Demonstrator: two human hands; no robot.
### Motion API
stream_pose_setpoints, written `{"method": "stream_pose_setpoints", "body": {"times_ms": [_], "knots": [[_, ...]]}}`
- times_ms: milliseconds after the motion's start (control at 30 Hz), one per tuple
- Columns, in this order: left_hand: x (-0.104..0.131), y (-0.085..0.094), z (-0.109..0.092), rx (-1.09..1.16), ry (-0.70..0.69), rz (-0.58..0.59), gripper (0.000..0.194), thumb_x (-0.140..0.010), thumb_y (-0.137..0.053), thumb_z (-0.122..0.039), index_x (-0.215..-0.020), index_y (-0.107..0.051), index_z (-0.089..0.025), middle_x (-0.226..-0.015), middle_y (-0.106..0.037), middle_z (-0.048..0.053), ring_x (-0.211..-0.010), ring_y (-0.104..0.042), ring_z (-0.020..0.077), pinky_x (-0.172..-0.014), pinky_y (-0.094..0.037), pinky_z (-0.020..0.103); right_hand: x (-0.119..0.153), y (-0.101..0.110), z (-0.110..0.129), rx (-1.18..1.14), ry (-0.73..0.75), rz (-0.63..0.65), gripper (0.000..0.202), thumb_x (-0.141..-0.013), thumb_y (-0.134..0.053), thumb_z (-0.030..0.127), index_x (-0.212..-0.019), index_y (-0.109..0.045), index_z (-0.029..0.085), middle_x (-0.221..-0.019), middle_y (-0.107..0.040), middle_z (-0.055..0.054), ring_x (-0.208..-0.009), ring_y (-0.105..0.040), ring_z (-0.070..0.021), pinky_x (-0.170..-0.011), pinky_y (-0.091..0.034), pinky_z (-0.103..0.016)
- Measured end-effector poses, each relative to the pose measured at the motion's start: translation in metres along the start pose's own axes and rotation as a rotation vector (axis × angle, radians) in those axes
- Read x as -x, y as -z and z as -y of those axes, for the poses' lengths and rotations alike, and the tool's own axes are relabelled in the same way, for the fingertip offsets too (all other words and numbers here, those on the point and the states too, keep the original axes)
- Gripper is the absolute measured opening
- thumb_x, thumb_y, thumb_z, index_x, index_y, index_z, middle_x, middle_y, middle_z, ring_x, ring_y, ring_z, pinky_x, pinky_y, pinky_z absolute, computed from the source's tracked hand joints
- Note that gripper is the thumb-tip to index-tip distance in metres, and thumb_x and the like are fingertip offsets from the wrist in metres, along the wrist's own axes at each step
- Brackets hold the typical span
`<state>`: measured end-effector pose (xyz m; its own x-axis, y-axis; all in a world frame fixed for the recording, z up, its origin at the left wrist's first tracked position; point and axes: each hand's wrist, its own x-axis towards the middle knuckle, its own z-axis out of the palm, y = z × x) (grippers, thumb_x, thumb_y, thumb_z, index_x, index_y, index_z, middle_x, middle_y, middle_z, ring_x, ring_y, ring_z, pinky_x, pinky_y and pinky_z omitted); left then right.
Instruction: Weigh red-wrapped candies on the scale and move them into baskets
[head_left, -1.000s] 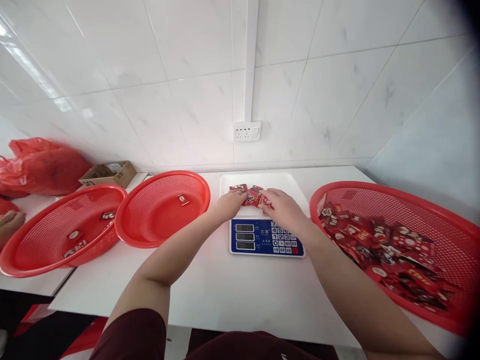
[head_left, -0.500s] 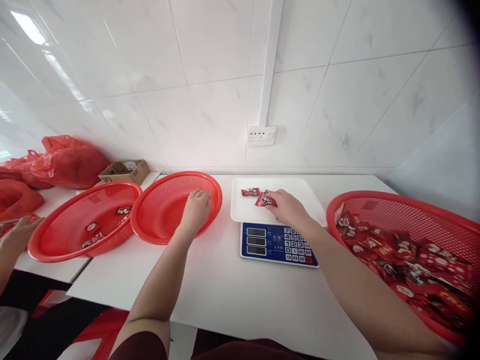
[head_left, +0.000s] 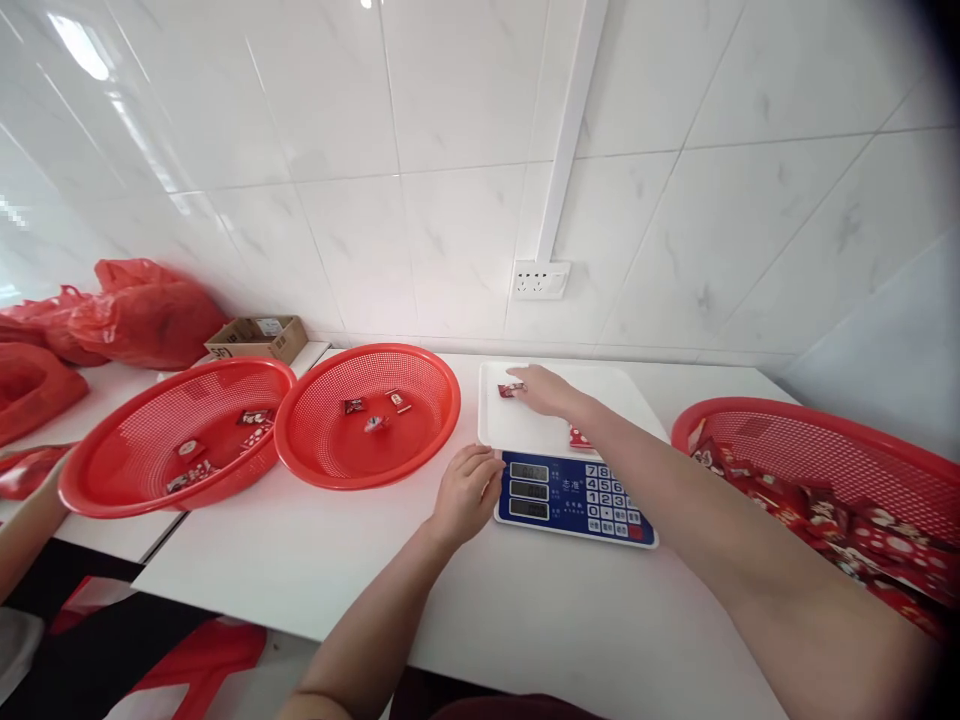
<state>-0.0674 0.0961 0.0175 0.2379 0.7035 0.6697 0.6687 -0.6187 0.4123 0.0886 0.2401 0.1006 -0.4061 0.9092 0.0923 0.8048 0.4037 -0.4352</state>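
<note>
Red bags (head_left: 154, 315) slump against the wall at far left, above a co-worker's hand (head_left: 41, 475) that is half hidden behind the left basket (head_left: 135, 440). A small carton (head_left: 255, 340) stands behind that basket, in which a few packets lie scattered. The middle basket (head_left: 319, 430) sits just beside it and carries three more, well apart from its rim. On the scale (head_left: 555, 500), a packet (head_left: 509, 390) lies toward the back left of the white tray (head_left: 517, 428); a second, red with white dots (head_left: 579, 437), shows at the front edge, partly covered by the right forearm. That forearm also blocks part of the keypad and the near side of the right basket (head_left: 750, 403), heaped with red packets.

The left hand (head_left: 469, 492) hovers at the scale's front left corner, fingers curled; whether they enclose anything cannot be told. The right hand (head_left: 544, 388) reaches across the tray, palm down, fingertips touching the back packet, though how firmly they grip it is unclear.

A red stool (head_left: 217, 650) shows beneath the white table (head_left: 300, 550). Behind, pale marbled tiles (head_left: 457, 240) climb the wall, with a socket (head_left: 541, 280) below a white conduit (head_left: 574, 130).
</note>
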Motion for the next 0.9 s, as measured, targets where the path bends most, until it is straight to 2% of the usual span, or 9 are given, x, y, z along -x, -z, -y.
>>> {"method": "stream_pose_setpoints", "body": {"times_ms": [133, 267, 367, 467, 533, 567, 700, 800, 900], "knots": [[0.008, -0.005, 0.002, 0.08, 0.003, -0.039, 0.019, -0.086, -0.045, -0.017, -0.093, -0.063, -0.021, -0.087, -0.069, 0.007, -0.097, -0.061, 0.0202, -0.088, -0.051, 0.039, 0.007, -0.006, -0.014, 0.088, -0.047, 0.028, 0.02, -0.083, -0.054, 0.017, -0.098, -0.068, 0.02, -0.103, -0.068, -0.012, -0.101, -0.059, -0.0288, -0.084, -0.042, -0.039], [0.014, -0.008, 0.001, 0.132, 0.02, 0.005, 0.021, -0.087, -0.044, -0.019, -0.095, -0.063, -0.022, -0.086, -0.069, 0.006, -0.093, -0.062, 0.0194, -0.083, -0.053, 0.037, 0.0, -0.005, 0.003, 0.059, -0.034, 0.0, 0.023, -0.085, -0.049, 0.013, -0.097, -0.068, 0.016, -0.103, -0.067, -0.014, -0.096, -0.061, -0.0272, -0.08, -0.044, -0.036], [0.016, -0.008, 0.002, 0.163, 0.042, 0.031, 0.021, -0.087, -0.044, -0.02, -0.096, -0.063, -0.023, -0.087, -0.069, 0.007, -0.089, -0.063, 0.0188, -0.079, -0.054, 0.036, -0.01, 0.001, 0.026, -0.036, 0.006, -0.013, 0.028, -0.09, -0.044, 0.017, -0.109, -0.063, 0.016, -0.102, -0.07, -0.01, -0.092, -0.064, -0.0213, -0.078, -0.047, -0.031], [0.016, -0.007, 0.002, 0.18, 0.06, 0.039, 0.021, -0.088, -0.043, -0.02, -0.095, -0.063, -0.023, -0.086, -0.069, 0.006, -0.085, -0.063, 0.0185, -0.076, -0.054, 0.034, -0.016, 0.014, 0.035, -0.132, 0.05, -0.036, 0.041, -0.095, -0.036, 0.029, -0.135, -0.042, 0.019, -0.115, -0.066, -0.008, -0.094, -0.064, -0.0159, -0.078, -0.05, -0.027], [0.015, -0.006, 0.002, 0.187, 0.073, 0.043, 0.021, -0.088, -0.043, -0.02, -0.094, -0.063, -0.022, -0.085, -0.069, 0.006, -0.083, -0.063, 0.0182, -0.074, -0.054, 0.034, -0.014, 0.024, 0.028, -0.141, 0.047, -0.05, 0.048, -0.095, -0.037, 0.034, -0.141, -0.031, 0.022, -0.126, -0.059, -0.009, -0.102, -0.062, -0.0165, -0.082, -0.049, -0.029], [0.015, -0.006, 0.002, 0.191, 0.08, 0.045, 0.021, -0.088, -0.043, -0.02, -0.094, -0.063, -0.022, -0.085, -0.069, 0.006, -0.082, -0.063, 0.018, -0.074, -0.054, 0.033, -0.012, 0.029, 0.02, -0.124, 0.027, -0.051, 0.05, -0.093, -0.042, 0.035, -0.14, -0.033, 0.023, -0.129, -0.058, -0.009, -0.106, -0.06, -0.0185, -0.085, -0.048, -0.031], [0.016, -0.005, 0.0, 0.214, 0.078, 0.042, 0.02, -0.088, -0.043, -0.02, -0.094, -0.063, -0.021, -0.084, -0.068, 0.006, -0.081, -0.063, 0.0174, -0.072, -0.053, 0.032, 0.007, 0.032, -0.022, 0.01, -0.119, 0.004, 0.037, -0.081, -0.063, 0.028, -0.116, -0.06, 0.017, -0.117, -0.063, -0.012, -0.111, -0.056, -0.0306, -0.094, -0.042, -0.044], [0.016, -0.004, -0.002, 0.226, 0.062, 0.042, 0.02, -0.088, -0.044, -0.019, -0.094, -0.062, -0.022, -0.084, -0.068, 0.006, -0.08, -0.063, 0.0175, -0.071, -0.053, 0.031, 0.019, 0.021, -0.039, 0.065, -0.167, 0.062, 0.027, -0.086, -0.058, 0.03, -0.109, -0.061, 0.016, -0.113, -0.062, -0.008, -0.102, -0.059, -0.0243, -0.088, -0.047, -0.044], [0.016, -0.005, -0.002, 0.224, 0.064, 0.042, 0.02, -0.088, -0.044, -0.02, -0.094, -0.062, -0.022, -0.084, -0.068, 0.006, -0.079, -0.063, 0.0175, -0.071, -0.053, 0.031, 0.018, 0.011, -0.031, 0.06, -0.168, 0.04, 0.023, -0.089, -0.055, 0.029, -0.106, -0.062, 0.016, -0.11, -0.063, -0.01, -0.097, -0.06, -0.0227, -0.083, -0.049, -0.042]]}}
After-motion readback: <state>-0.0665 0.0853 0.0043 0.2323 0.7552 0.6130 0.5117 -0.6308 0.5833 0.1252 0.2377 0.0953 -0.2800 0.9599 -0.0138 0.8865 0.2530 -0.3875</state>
